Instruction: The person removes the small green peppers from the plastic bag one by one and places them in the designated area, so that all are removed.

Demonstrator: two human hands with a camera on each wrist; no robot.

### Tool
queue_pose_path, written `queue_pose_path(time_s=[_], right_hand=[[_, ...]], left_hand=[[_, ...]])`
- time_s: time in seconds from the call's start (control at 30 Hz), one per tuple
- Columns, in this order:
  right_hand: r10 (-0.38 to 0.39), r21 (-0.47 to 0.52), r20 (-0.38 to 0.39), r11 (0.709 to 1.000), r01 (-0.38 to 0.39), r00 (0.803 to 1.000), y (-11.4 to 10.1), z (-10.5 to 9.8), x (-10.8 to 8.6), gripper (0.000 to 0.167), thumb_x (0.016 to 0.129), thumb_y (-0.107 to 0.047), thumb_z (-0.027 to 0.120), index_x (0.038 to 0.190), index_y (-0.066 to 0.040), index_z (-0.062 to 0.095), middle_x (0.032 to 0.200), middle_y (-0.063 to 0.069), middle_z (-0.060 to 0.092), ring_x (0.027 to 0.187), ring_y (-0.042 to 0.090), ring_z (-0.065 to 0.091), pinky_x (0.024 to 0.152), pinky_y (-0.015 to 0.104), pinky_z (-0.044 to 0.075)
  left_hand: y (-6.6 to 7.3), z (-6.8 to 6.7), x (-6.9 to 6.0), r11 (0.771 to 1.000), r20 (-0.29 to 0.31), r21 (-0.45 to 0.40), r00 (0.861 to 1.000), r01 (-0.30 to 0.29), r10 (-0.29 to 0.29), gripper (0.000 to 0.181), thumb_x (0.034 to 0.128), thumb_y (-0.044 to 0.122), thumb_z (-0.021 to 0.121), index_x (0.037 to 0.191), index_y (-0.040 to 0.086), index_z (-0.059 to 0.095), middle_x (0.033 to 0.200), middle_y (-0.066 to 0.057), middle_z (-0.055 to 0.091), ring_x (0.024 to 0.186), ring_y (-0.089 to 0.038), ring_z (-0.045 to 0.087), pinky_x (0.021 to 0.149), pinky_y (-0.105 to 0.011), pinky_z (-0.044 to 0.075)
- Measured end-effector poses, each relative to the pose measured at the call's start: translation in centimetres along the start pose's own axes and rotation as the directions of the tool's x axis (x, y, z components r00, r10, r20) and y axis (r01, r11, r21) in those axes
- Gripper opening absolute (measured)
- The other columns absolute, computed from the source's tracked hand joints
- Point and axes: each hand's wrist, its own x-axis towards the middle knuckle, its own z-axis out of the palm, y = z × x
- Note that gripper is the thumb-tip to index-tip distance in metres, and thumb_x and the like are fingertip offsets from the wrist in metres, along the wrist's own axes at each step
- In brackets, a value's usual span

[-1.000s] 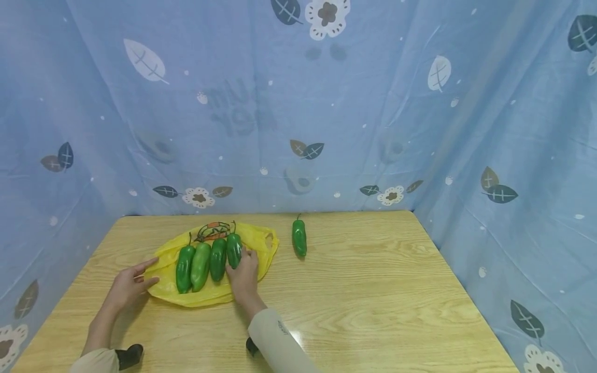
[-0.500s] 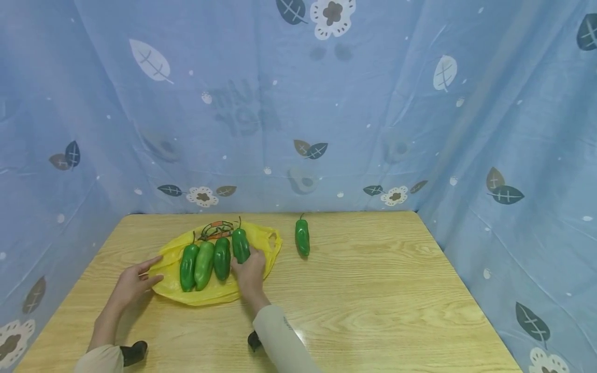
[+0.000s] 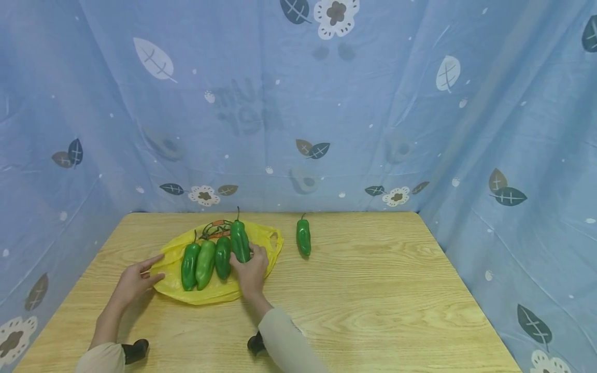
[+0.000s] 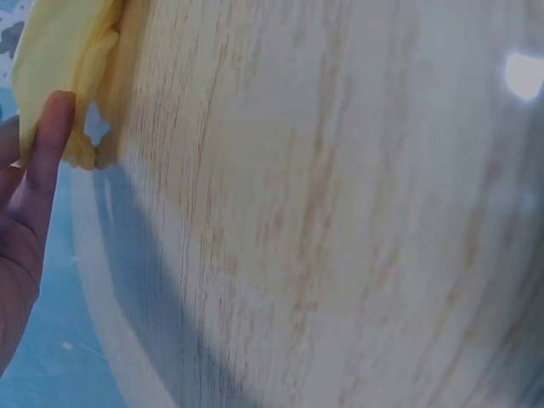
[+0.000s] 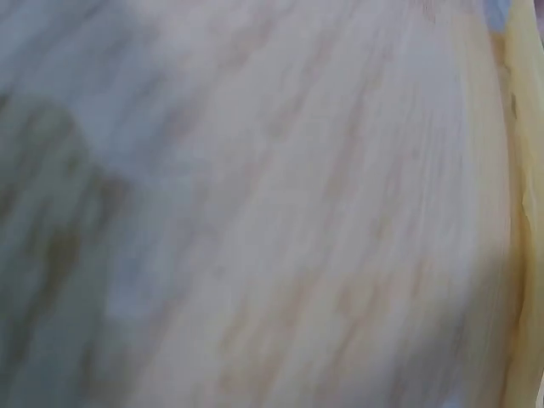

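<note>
In the head view a yellow plastic bag (image 3: 177, 254) lies flat on the left half of the table, several green peppers on it. My right hand (image 3: 251, 269) grips the lower end of the rightmost pepper (image 3: 240, 241), whose stem points to the back. To its left lie a dark pepper (image 3: 223, 257), a lighter one (image 3: 205, 264) and a long one (image 3: 189, 266), side by side. My left hand (image 3: 132, 284) rests at the bag's left edge, thumb and forefinger spread; the left wrist view shows its fingers (image 4: 53, 127) against the yellow plastic. The right wrist view shows no hand.
A separate green pepper (image 3: 303, 237) lies on the wooden table (image 3: 373, 290), right of the bag. Blue patterned cloth (image 3: 364, 114) hangs behind and at both sides. Black wrist devices (image 3: 135, 352) sit near the sleeves.
My right hand has raised its pepper and shifted it towards the back, apart from the others. The left hand stays at the bag's edge. The head view has shifted slightly.
</note>
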Motion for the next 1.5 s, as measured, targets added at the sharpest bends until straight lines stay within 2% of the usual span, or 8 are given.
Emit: queue_pose_path(time_s=[0.2,0.4,0.83,1.07,1.3,1.5], right_hand=[[-0.054,0.073,-0.050,0.996,0.057,0.997,-0.4,-0.2,-0.2,0.036,0.070,-0.017,0.084,0.099,-0.003,0.068,0.085,-0.001,0.056,0.075,0.010,0.058,0.065,0.020,0.055],[-0.072,0.139,-0.042,0.987,0.077,0.997,-1.4,-0.7,-0.3,0.034,0.070,-0.013,0.084,0.097,-0.003,0.067,0.085,0.000,0.056,0.073,0.010,0.058,0.062,0.019,0.055],[-0.054,0.153,-0.040,0.986,0.060,0.998,-2.7,-2.2,0.2,0.032,0.068,-0.010,0.085,0.093,-0.005,0.065,0.084,-0.001,0.055,0.070,0.007,0.053,0.059,0.019,0.052],[-0.044,0.186,-0.025,0.981,0.048,0.999,-2.8,-4.8,0.8,0.033,0.068,-0.010,0.085,0.093,-0.004,0.064,0.084,0.001,0.058,0.069,0.008,0.054,0.059,0.021,0.053],[-0.082,0.180,-0.064,0.979,0.093,0.995,-2.2,-7.2,2.3,0.032,0.068,-0.009,0.084,0.091,-0.001,0.063,0.081,0.004,0.060,0.066,0.009,0.053,0.056,0.020,0.051],[-0.104,0.183,-0.061,0.976,0.114,0.993,-2.1,-8.6,3.1,0.033,0.070,-0.011,0.083,0.092,0.000,0.062,0.083,0.006,0.058,0.069,0.011,0.052,0.057,0.019,0.049]], left_hand=[[-0.1,-0.1,-0.2,0.999,-0.010,0.022,1.000,-0.025,0.025,0.054,0.0917,0.011,0.066,0.136,-0.013,0.044,0.134,-0.039,0.041,0.120,-0.056,0.041,0.091,-0.058,0.046],[-0.2,-0.3,-0.4,0.999,-0.015,0.037,0.999,-0.039,0.040,0.054,0.0911,0.010,0.066,0.135,-0.014,0.044,0.132,-0.041,0.041,0.117,-0.056,0.043,0.088,-0.058,0.048],[-0.6,-0.2,-0.5,0.997,-0.037,0.053,0.997,-0.061,0.063,0.053,0.0885,0.006,0.068,0.132,-0.016,0.046,0.130,-0.041,0.043,0.117,-0.057,0.043,0.085,-0.057,0.049],[-0.6,0.0,-0.4,0.997,-0.036,0.045,0.997,-0.068,0.070,0.052,0.0884,0.005,0.068,0.131,-0.016,0.047,0.130,-0.041,0.044,0.116,-0.057,0.044,0.085,-0.057,0.049],[-0.3,0.1,-0.2,0.996,-0.039,0.048,0.997,-0.070,0.072,0.051,0.0881,0.005,0.068,0.130,-0.016,0.048,0.129,-0.041,0.045,0.115,-0.057,0.044,0.085,-0.058,0.049],[-0.3,0.2,-0.3,0.996,-0.047,0.046,0.996,-0.080,0.082,0.051,0.0883,0.005,0.068,0.130,-0.016,0.048,0.127,-0.042,0.045,0.114,-0.057,0.045,0.084,-0.057,0.049]])
